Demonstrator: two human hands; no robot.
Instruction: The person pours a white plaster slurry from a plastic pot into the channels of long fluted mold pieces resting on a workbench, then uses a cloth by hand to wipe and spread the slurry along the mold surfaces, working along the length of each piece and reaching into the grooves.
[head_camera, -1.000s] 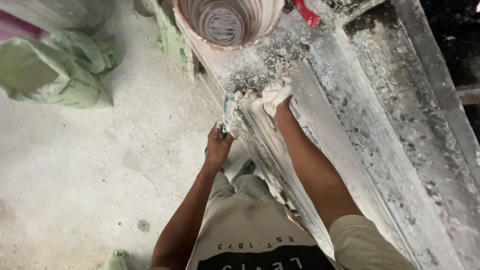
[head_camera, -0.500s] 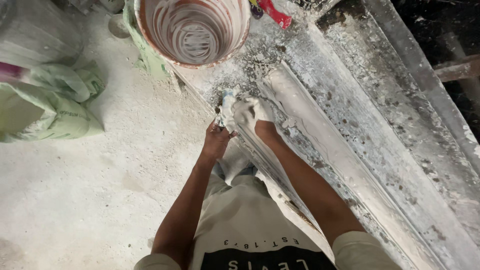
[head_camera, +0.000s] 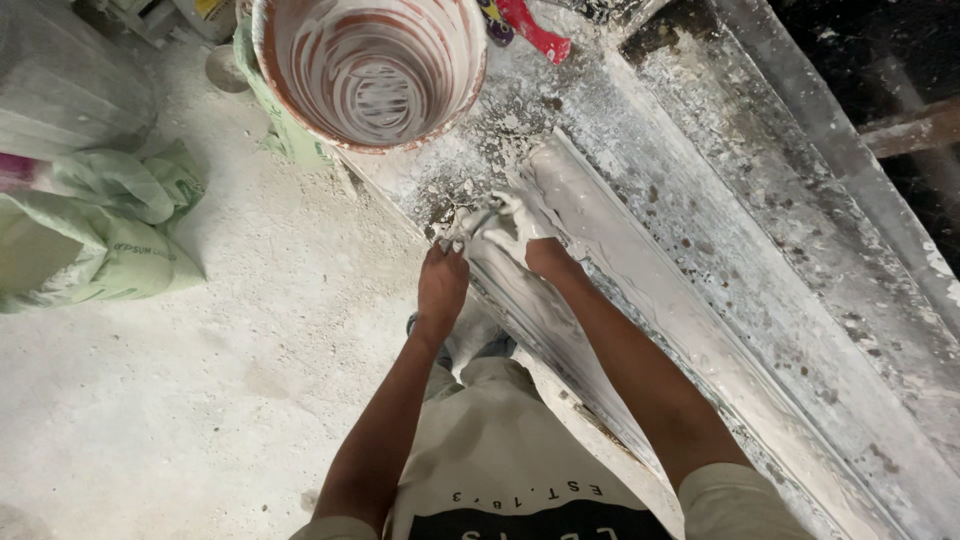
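Bare floor lies open to the left; the bucket blocks the worktop at its far end.

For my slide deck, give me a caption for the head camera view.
Both plaster-coated hands, left hand and right hand, press on the end of a long white plaster moulding beside a smeared bucket.

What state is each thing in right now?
Round plaster-smeared bucket: upright, open, white streaks inside.
Long white plaster moulding: lying on the bench, wet-looking.
Green sack: slumped on the floor.
Left hand: at the moulding's end.
Right hand: plaster-coated, pressed on the moulding.
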